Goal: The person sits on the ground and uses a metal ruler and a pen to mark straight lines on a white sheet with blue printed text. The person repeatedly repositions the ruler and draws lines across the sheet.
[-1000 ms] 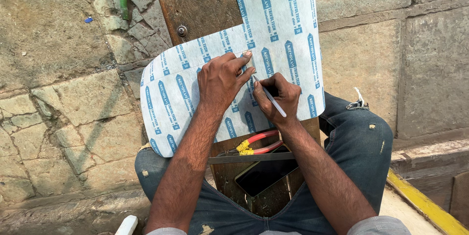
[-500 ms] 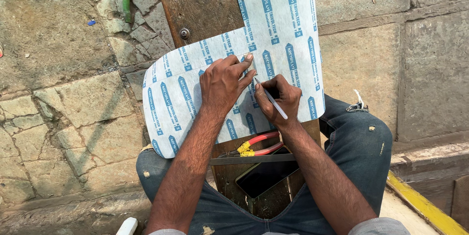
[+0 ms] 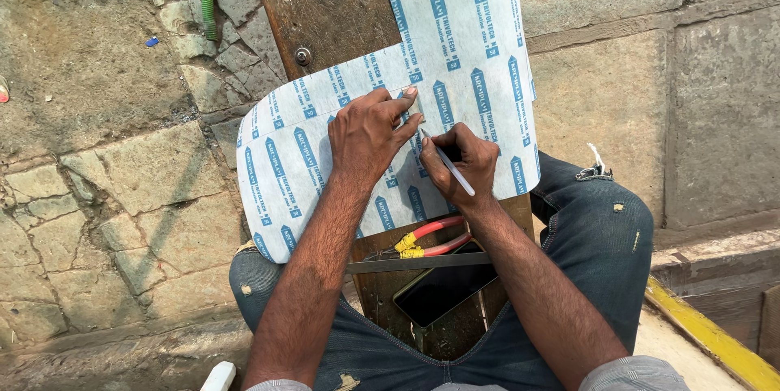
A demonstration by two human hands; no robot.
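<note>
A white sheet [image 3: 455, 42] printed with blue marks lies over a dark wooden board [image 3: 325, 1] that rests between my knees. My left hand [image 3: 370, 135] presses flat on the sheet, fingers spread toward the right. My right hand [image 3: 463, 164] grips a white pen [image 3: 447, 162], its tip touching the sheet just beside my left fingertips. Both forearms reach forward over my blue jeans [image 3: 601, 237].
Red-and-yellow-handled pliers [image 3: 426, 241] and a dark phone [image 3: 443, 287] lie on the board near my lap, with a metal bar [image 3: 414, 263] across it. Cracked stone paving [image 3: 106, 180] surrounds the board. A yellow-edged kerb [image 3: 707, 334] runs at lower right.
The view has shifted very slightly. Both hands stay in nearly the same place on the sheet, the pen tip still against it.
</note>
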